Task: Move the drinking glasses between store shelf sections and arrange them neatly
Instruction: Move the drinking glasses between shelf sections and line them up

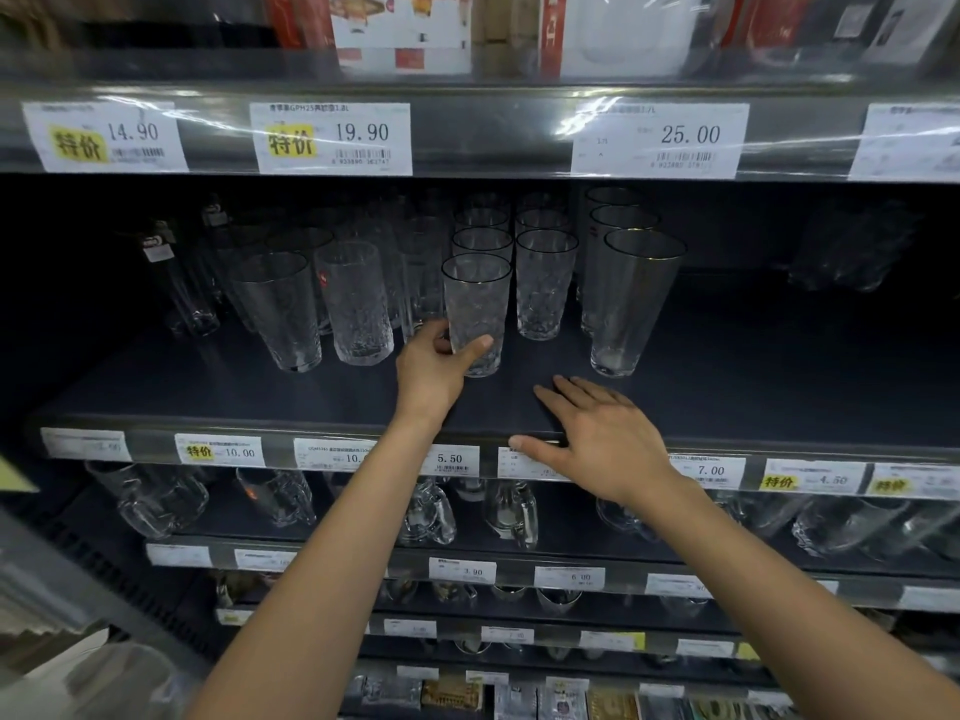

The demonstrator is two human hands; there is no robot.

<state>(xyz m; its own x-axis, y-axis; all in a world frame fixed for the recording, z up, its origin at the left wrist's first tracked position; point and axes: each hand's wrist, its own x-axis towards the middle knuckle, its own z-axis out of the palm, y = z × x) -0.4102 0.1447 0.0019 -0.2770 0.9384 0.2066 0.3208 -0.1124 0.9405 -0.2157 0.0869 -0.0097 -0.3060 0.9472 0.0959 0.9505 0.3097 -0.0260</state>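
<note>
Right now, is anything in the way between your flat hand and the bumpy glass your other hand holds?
No, nothing visible. Only bare shelf lies between the right hand and the textured glass that the left hand grips. The tall gold-rimmed glass stands off to the right.

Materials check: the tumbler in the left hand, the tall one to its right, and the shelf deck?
The tumbler that the left hand grips: clear glass by the look, hammered texture, thin dark rim line. The tall tumbler: smooth clear glass, gold-looking rim. The shelf deck: dark matte sheet, likely painted metal, not certain.
</note>
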